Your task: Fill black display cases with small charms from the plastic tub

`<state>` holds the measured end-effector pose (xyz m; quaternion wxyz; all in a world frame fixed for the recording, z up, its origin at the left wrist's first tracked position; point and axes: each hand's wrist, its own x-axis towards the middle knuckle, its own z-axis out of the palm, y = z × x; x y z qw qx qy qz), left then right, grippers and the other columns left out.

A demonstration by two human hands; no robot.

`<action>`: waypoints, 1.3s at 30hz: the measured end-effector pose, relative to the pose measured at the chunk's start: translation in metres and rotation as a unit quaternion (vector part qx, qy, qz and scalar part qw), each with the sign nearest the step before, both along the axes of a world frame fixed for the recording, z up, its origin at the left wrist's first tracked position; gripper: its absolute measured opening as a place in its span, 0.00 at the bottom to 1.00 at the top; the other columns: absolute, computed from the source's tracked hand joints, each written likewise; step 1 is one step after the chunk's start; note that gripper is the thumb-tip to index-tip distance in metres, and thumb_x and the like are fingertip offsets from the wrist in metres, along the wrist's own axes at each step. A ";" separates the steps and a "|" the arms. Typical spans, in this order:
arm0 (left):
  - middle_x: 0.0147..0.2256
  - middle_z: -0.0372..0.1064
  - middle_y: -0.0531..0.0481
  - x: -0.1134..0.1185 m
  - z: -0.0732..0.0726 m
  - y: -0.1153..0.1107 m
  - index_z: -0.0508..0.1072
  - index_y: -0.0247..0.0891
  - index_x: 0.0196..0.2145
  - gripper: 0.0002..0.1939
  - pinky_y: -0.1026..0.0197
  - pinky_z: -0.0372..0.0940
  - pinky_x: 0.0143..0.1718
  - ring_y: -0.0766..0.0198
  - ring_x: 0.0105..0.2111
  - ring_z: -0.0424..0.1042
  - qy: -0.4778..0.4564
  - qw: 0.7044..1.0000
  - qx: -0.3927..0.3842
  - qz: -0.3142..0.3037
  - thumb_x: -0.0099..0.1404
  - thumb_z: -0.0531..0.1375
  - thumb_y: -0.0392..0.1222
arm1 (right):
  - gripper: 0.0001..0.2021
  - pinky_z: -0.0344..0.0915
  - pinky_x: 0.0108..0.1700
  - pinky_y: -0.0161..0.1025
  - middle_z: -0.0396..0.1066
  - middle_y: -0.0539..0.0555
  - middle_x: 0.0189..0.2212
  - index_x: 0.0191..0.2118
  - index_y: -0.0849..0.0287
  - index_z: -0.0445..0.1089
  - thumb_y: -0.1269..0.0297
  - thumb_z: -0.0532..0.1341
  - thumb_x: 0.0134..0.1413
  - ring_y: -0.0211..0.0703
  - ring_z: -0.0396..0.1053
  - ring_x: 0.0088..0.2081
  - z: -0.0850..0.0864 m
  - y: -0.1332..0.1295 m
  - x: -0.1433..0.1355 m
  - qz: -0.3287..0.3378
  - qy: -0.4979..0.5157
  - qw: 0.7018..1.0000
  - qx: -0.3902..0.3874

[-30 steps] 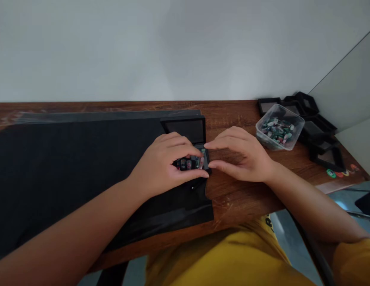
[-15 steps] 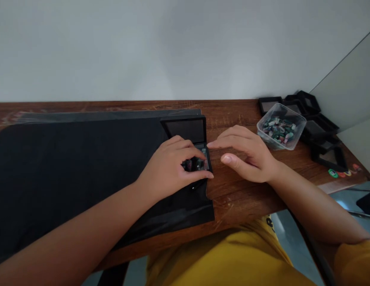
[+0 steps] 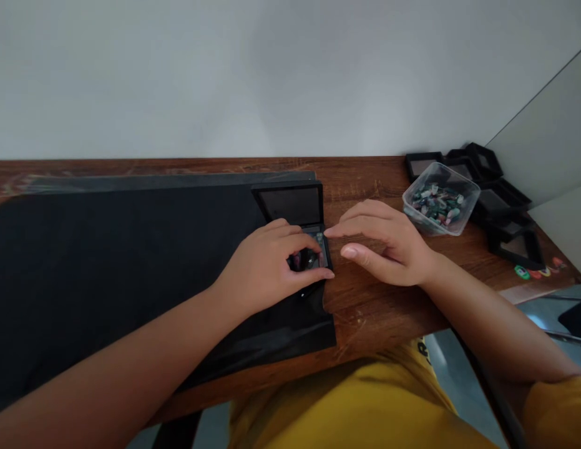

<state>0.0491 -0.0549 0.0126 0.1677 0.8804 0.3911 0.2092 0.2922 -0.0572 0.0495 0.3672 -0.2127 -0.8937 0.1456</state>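
So the black box point(image 3: 296, 206) is sitting at the right end of the dark mat point(image 3: 107, 268), lid tipped up at the back, with a few small stones point(image 3: 321, 240) visible inside. The left hand point(image 3: 264, 265) is draped over it, fingers curved across the inside and thumb along the front, with a gap between thumb and index finger. Most of the box is hidden under there, so I can't tell if that hand is actually gripping anything. The right hand point(image 3: 386, 243) is open and holding nothing, index fingertip right by the box's right edge; touching or just short of it, can't say. Further right on the wooden table point(image 3: 365, 312) there's a clear tub point(image 3: 420, 222) with loose stones, mostly green and white. Black frames point(image 3: 493, 201) are bunched beside and behind it, with colourful stickers point(image 3: 522, 272) near the table's right end.
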 end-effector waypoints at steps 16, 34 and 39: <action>0.29 0.73 0.50 -0.002 -0.001 0.003 0.81 0.43 0.38 0.22 0.57 0.63 0.36 0.57 0.32 0.69 -0.005 1.000 -0.010 -0.002 0.64 0.66 0.65 | 0.10 0.72 0.46 0.42 0.79 0.57 0.41 0.49 0.60 0.76 0.61 0.61 0.71 0.43 0.76 0.43 -0.001 0.001 0.000 -0.007 0.002 1.000 0.011; 0.34 0.77 0.51 -0.019 0.011 0.012 0.81 0.44 0.40 0.15 0.57 0.62 0.41 0.59 0.35 0.71 0.031 0.998 0.024 -0.056 0.70 0.63 0.56 | 0.04 0.64 0.36 0.36 0.75 0.50 0.28 0.41 0.59 0.79 0.65 0.67 0.66 0.37 0.70 0.31 -0.023 0.010 -0.003 -0.010 -0.027 0.998 -0.048; 0.35 0.77 0.50 -0.019 0.009 0.013 0.82 0.46 0.42 0.15 0.58 0.63 0.42 0.58 0.38 0.71 0.051 0.996 0.013 -0.071 0.72 0.60 0.55 | 0.05 0.63 0.39 0.37 0.77 0.51 0.32 0.42 0.58 0.80 0.66 0.65 0.68 0.39 0.71 0.33 -0.028 0.008 -0.007 0.010 -0.093 0.991 -0.099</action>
